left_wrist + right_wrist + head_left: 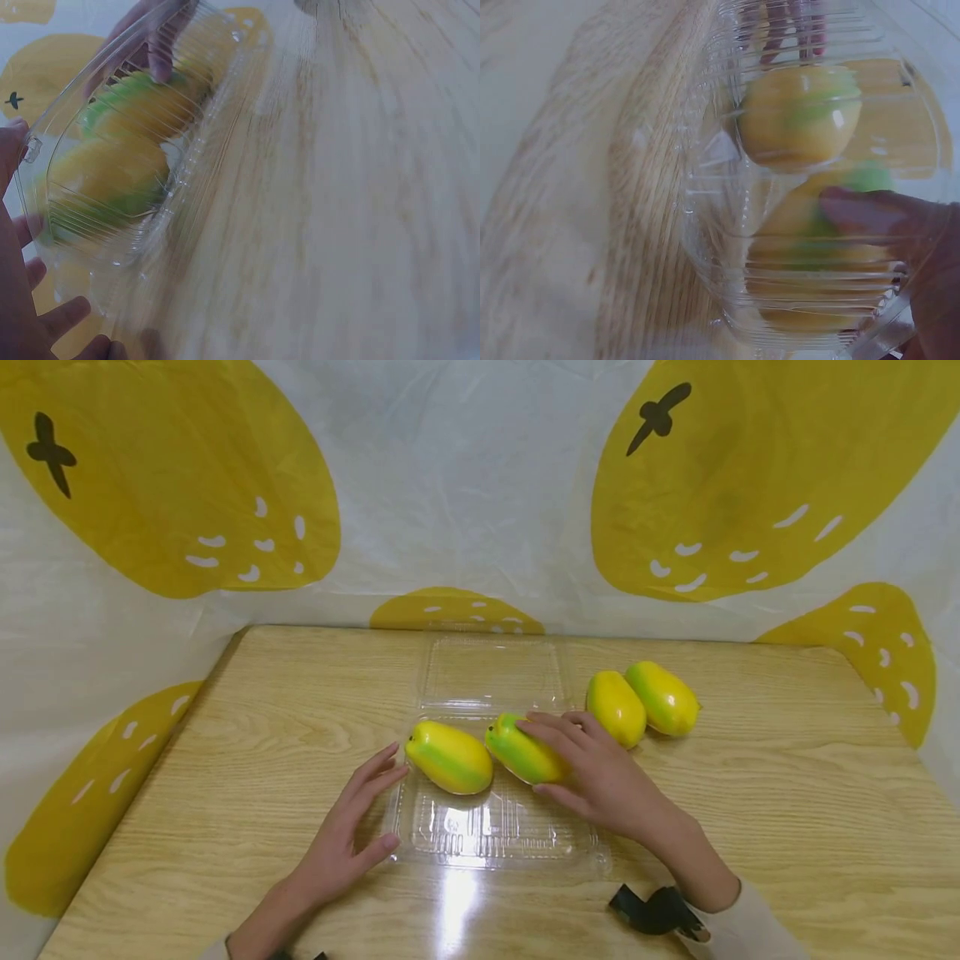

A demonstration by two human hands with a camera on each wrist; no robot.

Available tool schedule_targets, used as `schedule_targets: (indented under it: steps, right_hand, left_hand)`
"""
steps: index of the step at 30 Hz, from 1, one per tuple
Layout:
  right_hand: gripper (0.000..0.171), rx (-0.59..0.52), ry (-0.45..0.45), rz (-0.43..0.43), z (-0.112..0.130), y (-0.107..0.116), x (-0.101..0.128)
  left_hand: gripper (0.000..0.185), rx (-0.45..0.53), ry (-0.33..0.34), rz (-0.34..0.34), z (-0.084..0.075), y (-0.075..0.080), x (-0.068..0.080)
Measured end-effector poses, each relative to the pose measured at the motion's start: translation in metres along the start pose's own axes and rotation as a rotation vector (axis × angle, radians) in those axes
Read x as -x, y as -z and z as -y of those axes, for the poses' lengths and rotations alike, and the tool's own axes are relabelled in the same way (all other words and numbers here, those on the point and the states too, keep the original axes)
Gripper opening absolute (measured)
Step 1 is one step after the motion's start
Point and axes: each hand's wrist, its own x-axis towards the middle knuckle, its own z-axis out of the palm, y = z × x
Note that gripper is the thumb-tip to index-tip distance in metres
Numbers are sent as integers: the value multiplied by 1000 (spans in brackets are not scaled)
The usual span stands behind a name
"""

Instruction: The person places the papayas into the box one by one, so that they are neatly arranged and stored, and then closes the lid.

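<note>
A clear plastic clamshell box (495, 852) lies opened out on the table, its lid (491, 672) folded back on the far side. One oblong yellow-green fruit (452, 758), smooth and shiny, lies in the base at the left. My right hand (600, 768) grips a second yellow-green fruit (517, 750) at the base's right part, fingers over its top and thumb at its near side. At the box's left edge is my left hand (341, 831), fingers spread and holding nothing; whether it touches the rim I cannot tell. Through the clear wall, both fruits (112, 176) show in the left wrist view.
Two more yellow fruits (617, 708) lie side by side on the wooden table (300, 693), right of the box and just beyond my right hand. A white cloth with large yellow fruit prints (465, 485) hangs behind the table. A black strap (652, 910) is at my right wrist.
</note>
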Motion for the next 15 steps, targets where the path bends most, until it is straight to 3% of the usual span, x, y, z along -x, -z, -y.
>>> schedule_targets:
  steps: [8,15]
  right_hand:
    - [78,9,-21,14,0,-1,-1]
    - [79,18,-35,35,1,0,0]
  left_hand:
    - [56,23,3,-6,-26,7,-14]
    - [54,24,9,-2,-30,8,-17]
